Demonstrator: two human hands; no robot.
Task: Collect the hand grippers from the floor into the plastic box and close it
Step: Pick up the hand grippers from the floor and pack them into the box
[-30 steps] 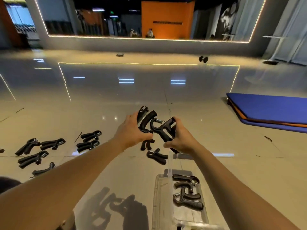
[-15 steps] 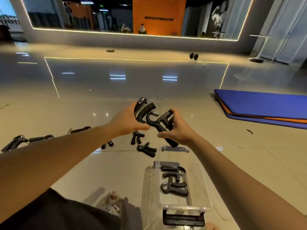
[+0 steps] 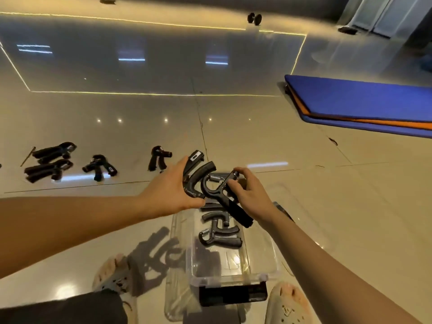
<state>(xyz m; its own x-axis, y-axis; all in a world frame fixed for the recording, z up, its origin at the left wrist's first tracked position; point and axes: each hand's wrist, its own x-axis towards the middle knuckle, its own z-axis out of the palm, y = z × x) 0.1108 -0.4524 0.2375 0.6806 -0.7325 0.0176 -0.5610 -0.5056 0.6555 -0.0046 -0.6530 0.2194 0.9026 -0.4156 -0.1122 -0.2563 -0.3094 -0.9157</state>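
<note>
My left hand (image 3: 171,194) grips a black hand gripper (image 3: 198,174) by its curved handles. My right hand (image 3: 251,195) holds a second black hand gripper (image 3: 222,190) with a steel spring at its top. Both hang just above the far end of the clear plastic box (image 3: 257,267) on the floor between my feet. Two hand grippers (image 3: 221,232) lie inside the box. A black latch (image 3: 232,293) closes off its near end. Several more hand grippers (image 3: 50,162) lie scattered on the tiles to the left, one of them (image 3: 157,157) close to my left hand.
A clear lid (image 3: 174,298) lies under or beside the box on its left. My sandalled feet (image 3: 288,305) flank the box. A blue and orange mat (image 3: 360,101) lies at the right. A dumbbell (image 3: 254,19) rests far back on the glossy tile floor.
The view has tilted down and closer. Both hands, each holding a gripper, have come back toward me and now hover over the far end of the box.
</note>
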